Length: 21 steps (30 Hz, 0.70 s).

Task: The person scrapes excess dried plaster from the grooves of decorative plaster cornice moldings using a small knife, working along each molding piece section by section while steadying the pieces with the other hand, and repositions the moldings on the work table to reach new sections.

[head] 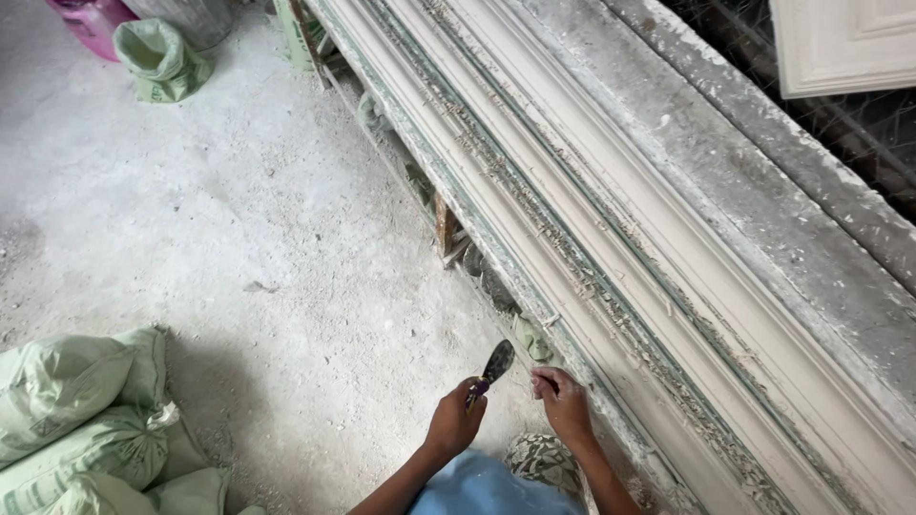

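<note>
While we crouch beside the moulding, our left hand has its fingers clamped on the scraper handle, blade just left of the moulding; light, stiff. Right hand fingers pinched together at its edge.

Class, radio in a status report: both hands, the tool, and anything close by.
Left hand grips putty knife, blade up. Right hand pinched shut at edge of long plaster moulding. Crumbs line moulding grooves; green sacks on floor, left.
</note>
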{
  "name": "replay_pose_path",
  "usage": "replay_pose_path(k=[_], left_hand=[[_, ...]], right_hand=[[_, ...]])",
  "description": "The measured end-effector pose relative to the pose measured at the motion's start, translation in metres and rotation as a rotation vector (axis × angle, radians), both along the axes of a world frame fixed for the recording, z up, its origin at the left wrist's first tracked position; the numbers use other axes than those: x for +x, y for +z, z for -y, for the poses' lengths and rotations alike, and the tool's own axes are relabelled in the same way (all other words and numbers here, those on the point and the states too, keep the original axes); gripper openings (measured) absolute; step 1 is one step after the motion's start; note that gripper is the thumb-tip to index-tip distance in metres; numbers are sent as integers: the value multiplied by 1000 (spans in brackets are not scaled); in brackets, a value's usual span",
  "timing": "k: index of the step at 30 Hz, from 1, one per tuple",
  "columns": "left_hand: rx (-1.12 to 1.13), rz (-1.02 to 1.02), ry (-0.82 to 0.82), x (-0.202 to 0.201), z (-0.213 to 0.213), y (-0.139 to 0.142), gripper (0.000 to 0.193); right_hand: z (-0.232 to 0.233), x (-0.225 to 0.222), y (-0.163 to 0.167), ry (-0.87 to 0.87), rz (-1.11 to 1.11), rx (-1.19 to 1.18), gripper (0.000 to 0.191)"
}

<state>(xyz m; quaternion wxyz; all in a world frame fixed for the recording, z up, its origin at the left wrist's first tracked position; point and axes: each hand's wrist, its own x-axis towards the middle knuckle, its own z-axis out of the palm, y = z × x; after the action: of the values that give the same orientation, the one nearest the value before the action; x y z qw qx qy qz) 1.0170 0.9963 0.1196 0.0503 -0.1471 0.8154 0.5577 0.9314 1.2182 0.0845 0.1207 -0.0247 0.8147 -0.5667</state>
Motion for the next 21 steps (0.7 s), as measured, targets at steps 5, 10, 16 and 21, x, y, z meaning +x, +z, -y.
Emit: replay_pose_path(k=[5, 10, 16, 21], left_hand=[[-13, 30, -75, 17, -2, 0, 41], [-50, -74, -63, -1, -26, 5, 39], [-72, -153, -247, -26, -117, 12, 39], [-204, -196, -576, -47, -217, 1, 42]], right_hand=[[21, 15, 11, 42, 92, 5, 16], [-25, 18, 18, 15, 67, 150, 25], [-162, 68, -10, -198, -50, 250, 34], [-312, 141, -35, -486, -283, 349, 28]])
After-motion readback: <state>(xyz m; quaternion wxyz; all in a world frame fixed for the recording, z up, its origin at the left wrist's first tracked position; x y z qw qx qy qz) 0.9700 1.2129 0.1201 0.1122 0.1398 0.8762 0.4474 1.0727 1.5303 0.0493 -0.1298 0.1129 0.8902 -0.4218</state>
